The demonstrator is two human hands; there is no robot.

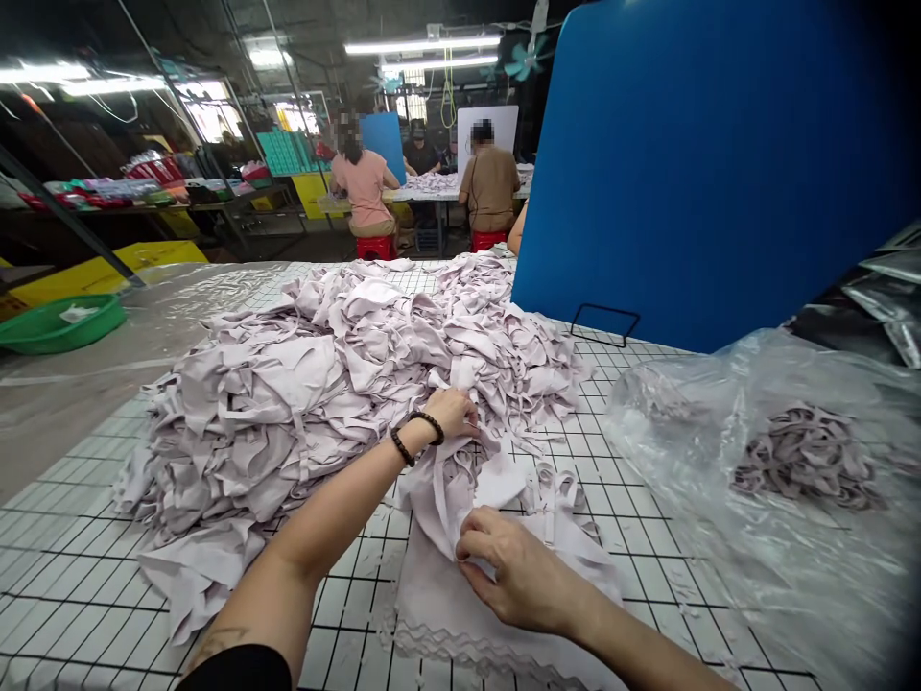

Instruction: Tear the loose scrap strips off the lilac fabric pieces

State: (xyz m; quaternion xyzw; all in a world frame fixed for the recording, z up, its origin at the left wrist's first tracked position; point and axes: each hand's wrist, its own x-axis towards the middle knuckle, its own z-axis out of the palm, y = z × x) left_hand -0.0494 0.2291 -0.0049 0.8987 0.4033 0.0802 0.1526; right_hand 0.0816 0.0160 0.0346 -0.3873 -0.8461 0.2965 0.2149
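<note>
Most of the work seemed left: the big pile of pale fabric pieces [345, 384] filled the gridded tabletop [648, 537] middle, the left hand [453, 413] gripped one piece at its near edge, and the right hand [514, 576] pinched the flattened piece [446, 595] toward the near edge, with only a small bundle [806, 456] bagged in clear plastic at the right edge.

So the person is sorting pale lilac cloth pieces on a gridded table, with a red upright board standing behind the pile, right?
Not quite: the upright board is blue, not red, as the head view shows. The rest holds: the left hand reaches into the pile of pale lilac cloth pieces, the right hand pinches a piece, and both lie on the gridded table.
</note>
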